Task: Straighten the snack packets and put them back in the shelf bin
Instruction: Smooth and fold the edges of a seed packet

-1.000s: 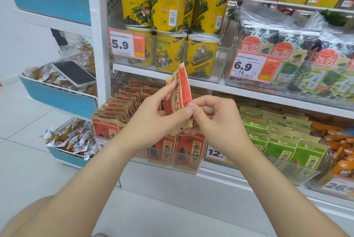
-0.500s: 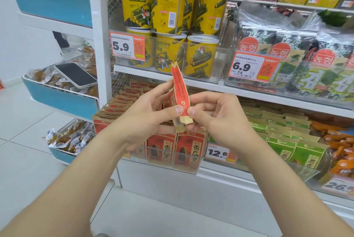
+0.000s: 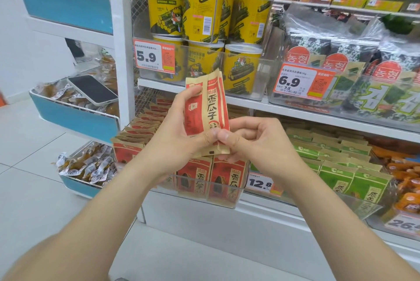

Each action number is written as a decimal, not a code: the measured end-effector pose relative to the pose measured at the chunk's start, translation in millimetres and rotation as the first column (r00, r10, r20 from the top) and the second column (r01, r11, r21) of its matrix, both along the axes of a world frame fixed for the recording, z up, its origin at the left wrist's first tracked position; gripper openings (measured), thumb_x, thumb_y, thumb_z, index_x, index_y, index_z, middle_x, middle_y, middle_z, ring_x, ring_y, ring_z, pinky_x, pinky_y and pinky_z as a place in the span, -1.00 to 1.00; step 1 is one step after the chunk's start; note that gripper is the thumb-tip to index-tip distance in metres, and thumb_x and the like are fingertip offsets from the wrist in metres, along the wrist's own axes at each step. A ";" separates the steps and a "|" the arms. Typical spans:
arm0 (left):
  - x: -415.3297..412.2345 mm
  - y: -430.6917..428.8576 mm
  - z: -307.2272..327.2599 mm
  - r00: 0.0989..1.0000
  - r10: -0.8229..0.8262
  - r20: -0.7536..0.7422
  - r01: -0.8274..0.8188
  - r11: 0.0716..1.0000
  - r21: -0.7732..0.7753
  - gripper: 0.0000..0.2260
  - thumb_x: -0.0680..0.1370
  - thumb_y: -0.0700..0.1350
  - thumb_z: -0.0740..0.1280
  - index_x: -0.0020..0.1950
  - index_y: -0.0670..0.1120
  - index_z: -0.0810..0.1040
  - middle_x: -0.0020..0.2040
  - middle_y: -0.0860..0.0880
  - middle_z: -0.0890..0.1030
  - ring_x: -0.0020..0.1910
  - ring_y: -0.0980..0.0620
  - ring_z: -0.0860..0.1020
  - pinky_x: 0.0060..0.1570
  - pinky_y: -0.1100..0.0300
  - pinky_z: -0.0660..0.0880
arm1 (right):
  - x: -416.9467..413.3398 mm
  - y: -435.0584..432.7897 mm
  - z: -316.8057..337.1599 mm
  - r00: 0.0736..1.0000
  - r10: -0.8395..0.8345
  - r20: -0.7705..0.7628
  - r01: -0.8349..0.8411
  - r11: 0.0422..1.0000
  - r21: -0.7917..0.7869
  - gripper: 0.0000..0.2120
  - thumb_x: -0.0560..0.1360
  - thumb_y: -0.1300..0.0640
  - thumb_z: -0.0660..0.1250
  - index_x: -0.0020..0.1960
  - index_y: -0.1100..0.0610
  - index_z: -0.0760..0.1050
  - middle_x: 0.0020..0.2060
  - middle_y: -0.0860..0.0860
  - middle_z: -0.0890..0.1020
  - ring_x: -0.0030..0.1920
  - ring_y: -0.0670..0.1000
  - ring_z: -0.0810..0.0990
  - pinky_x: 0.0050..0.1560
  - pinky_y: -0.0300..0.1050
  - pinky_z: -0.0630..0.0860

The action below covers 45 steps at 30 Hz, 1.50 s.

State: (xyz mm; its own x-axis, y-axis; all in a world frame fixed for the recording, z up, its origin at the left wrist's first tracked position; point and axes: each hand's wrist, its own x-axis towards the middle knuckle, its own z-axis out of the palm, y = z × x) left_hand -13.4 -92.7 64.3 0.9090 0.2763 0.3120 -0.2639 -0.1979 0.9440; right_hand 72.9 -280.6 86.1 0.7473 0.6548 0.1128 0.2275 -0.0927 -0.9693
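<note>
Both hands grip one red packet (image 3: 205, 110), upright, face toward camera, above the bin (image 3: 227, 199): left hand (image 3: 179, 131) wraps its side, right hand (image 3: 247, 142) pinches the bottom edge.

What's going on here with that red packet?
A person is tidying a shop shelf. The left hand grips the side of one red packet, held upright in front of the shelf, and the right hand pinches its bottom edge. Just below, a clear bin holds rows of the same snack, standing up. The packet is not yet back in the bin.
</note>
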 end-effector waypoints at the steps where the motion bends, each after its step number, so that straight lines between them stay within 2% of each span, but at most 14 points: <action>1: -0.3 0.4 -0.2 1.000 -0.002 0.004 0.002 1.000 -0.003 -0.23 0.54 -0.07 0.58 0.61 0.31 0.25 0.48 0.08 0.51 0.30 0.13 0.65 0.09 0.15 0.68 | 0.1 0.3 0.0 1.000 -0.003 -0.001 0.003 1.000 0.003 -0.76 0.55 0.14 0.55 0.19 0.18 0.70 -0.16 0.21 0.78 -0.12 0.21 0.81 -0.08 0.03 0.76; 4: 1.4 3.4 -1.8 0.999 0.031 0.008 -0.031 1.000 -0.002 -0.27 0.56 -0.01 0.57 0.57 0.41 0.27 0.52 0.00 0.46 0.37 0.05 0.62 0.28 -0.08 0.65 | 0.4 0.4 -0.5 1.000 0.025 -0.014 -0.025 1.000 0.009 -0.77 0.55 0.27 0.54 0.19 0.15 0.66 -0.19 0.20 0.78 -0.14 0.21 0.81 -0.12 -0.01 0.76; 6: 1.9 4.0 -1.6 0.999 0.051 0.020 -0.051 0.999 0.015 -0.29 0.58 -0.01 0.56 0.56 0.43 0.28 0.52 -0.01 0.44 0.38 0.03 0.61 0.33 -0.13 0.61 | -1.8 0.2 0.6 0.998 0.047 -0.028 -0.047 0.999 0.003 -0.74 0.53 0.23 0.56 0.21 0.13 0.66 -0.16 0.20 0.79 -0.11 0.20 0.81 -0.07 0.04 0.76; 9: 1.3 3.4 -0.7 0.999 0.040 0.024 -0.041 0.998 0.048 -0.27 0.61 -0.10 0.55 0.58 0.43 0.27 0.54 0.06 0.37 0.38 0.09 0.60 0.29 -0.04 0.65 | -4.4 2.1 -0.4 1.000 0.017 -0.006 -0.017 0.999 -0.035 -0.67 0.48 0.17 0.63 0.20 0.18 0.65 -0.19 0.19 0.79 -0.12 0.16 0.81 -0.05 0.09 0.76; 12: -0.2 3.9 1.3 0.999 0.050 -0.015 -0.048 0.992 0.113 -0.23 0.61 -0.14 0.54 0.61 0.42 0.23 0.51 0.14 0.33 0.32 0.23 0.59 0.26 0.10 0.65 | -5.2 5.4 -1.9 0.999 -0.002 -0.039 0.000 0.999 -0.049 -0.76 0.53 0.27 0.57 0.17 0.19 0.64 -0.22 0.19 0.78 -0.16 0.16 0.81 -0.09 0.01 0.75; 16: -2.3 11.1 3.9 0.997 0.014 -0.080 -0.002 0.990 0.139 -0.18 0.59 -0.12 0.56 0.62 0.42 0.19 0.54 0.07 0.39 0.35 0.10 0.62 0.30 0.00 0.63 | -6.3 3.5 2.1 0.995 0.022 -0.097 -0.023 1.000 -0.014 -0.82 0.56 0.36 0.52 0.10 0.17 0.64 -0.20 0.25 0.77 -0.16 0.20 0.81 -0.13 -0.08 0.74; 20: -5.3 13.1 7.4 0.991 -0.080 -0.106 0.086 0.995 0.058 -0.17 0.62 -0.28 0.48 0.68 0.27 0.14 0.49 0.13 0.49 0.32 0.11 0.66 0.26 0.08 0.65 | -7.5 4.4 0.5 0.995 0.014 -0.094 -0.010 0.999 0.044 -0.81 0.54 0.38 0.53 0.10 0.23 0.62 -0.25 0.25 0.74 -0.19 0.24 0.80 -0.21 -0.05 0.72; 25: -8.3 13.9 10.8 0.984 -0.100 -0.149 0.112 0.991 0.078 -0.20 0.65 -0.34 0.39 0.63 0.28 0.07 0.37 0.14 0.59 0.23 0.14 0.69 0.11 0.14 0.67 | -14.4 4.9 1.4 0.998 -0.049 0.036 0.047 0.998 0.049 -0.81 0.50 0.38 0.55 0.06 0.24 0.64 -0.30 0.22 0.74 -0.25 0.22 0.79 -0.29 -0.04 0.71; 30: -8.4 12.7 9.6 0.985 -0.050 -0.165 0.077 0.984 0.162 -0.19 0.63 -0.32 0.40 0.56 0.36 0.06 0.36 0.11 0.59 0.12 0.10 0.72 0.17 -0.09 0.69 | -17.9 8.1 -4.8 0.991 -0.056 0.120 0.054 0.998 0.020 -0.77 0.48 0.36 0.57 0.00 0.11 0.62 -0.35 0.16 0.74 -0.26 0.29 0.78 -0.19 0.09 0.74; 36: -10.0 14.9 8.7 0.986 -0.060 -0.152 0.080 0.988 0.131 -0.20 0.63 -0.36 0.38 0.58 0.33 0.09 0.23 0.16 0.65 0.12 0.10 0.71 0.16 -0.08 0.70 | -16.4 11.4 -6.7 0.990 -0.048 0.135 0.048 0.999 0.005 -0.75 0.47 0.33 0.59 0.03 0.11 0.61 -0.33 0.15 0.75 -0.27 0.24 0.78 -0.17 0.07 0.74; 39: -9.4 13.9 8.7 0.985 -0.081 -0.149 0.088 0.995 0.039 -0.26 0.62 -0.11 0.51 0.57 0.39 0.16 0.26 0.16 0.62 0.21 0.13 0.67 0.19 -0.07 0.67 | -14.2 9.3 -6.5 0.992 0.049 0.115 -0.048 0.999 -0.019 -0.71 0.47 0.27 0.64 0.12 0.12 0.64 -0.25 0.15 0.77 -0.21 0.22 0.80 -0.11 0.13 0.75; 41: -11.3 12.2 10.5 0.985 -0.058 -0.161 0.074 0.993 0.092 -0.32 0.56 0.12 0.56 0.55 0.36 0.26 0.34 0.12 0.56 0.24 0.16 0.65 0.23 -0.07 0.65 | -15.4 8.5 -5.6 0.984 0.153 0.086 -0.154 0.988 0.000 -0.65 0.48 0.24 0.62 0.23 0.12 0.65 -0.12 0.15 0.80 -0.14 0.22 0.81 -0.08 0.15 0.75; 43: -11.4 15.0 11.2 0.987 -0.045 -0.157 0.068 0.987 0.144 -0.49 0.59 0.01 0.52 0.47 0.27 0.44 0.28 0.00 0.60 0.16 0.05 0.68 0.21 -0.25 0.64 | -16.1 10.2 -6.4 0.984 0.144 0.109 -0.146 0.989 0.016 -0.70 0.53 0.25 0.57 0.24 0.11 0.68 -0.04 0.08 0.80 -0.10 0.17 0.81 -0.03 0.17 0.76; 45: -12.1 20.3 12.6 0.983 -0.097 -0.156 0.125 0.975 0.186 -0.61 0.65 -0.19 0.44 0.41 0.17 0.57 0.21 -0.11 0.65 0.15 -0.16 0.67 0.24 -0.35 0.59 | -12.8 13.8 -8.4 0.979 -0.053 0.197 0.039 0.997 0.074 -0.80 0.54 0.28 0.57 0.13 0.11 0.67 -0.10 0.02 0.78 -0.14 0.10 0.81 -0.02 0.22 0.75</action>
State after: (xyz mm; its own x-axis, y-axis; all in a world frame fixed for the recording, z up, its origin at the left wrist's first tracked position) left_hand -25.5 -72.4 76.9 0.9701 0.1184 0.2119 -0.1573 -0.3582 0.9203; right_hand 60.1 -266.8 77.7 0.7347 0.6056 0.3056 0.4129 -0.0419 -0.9098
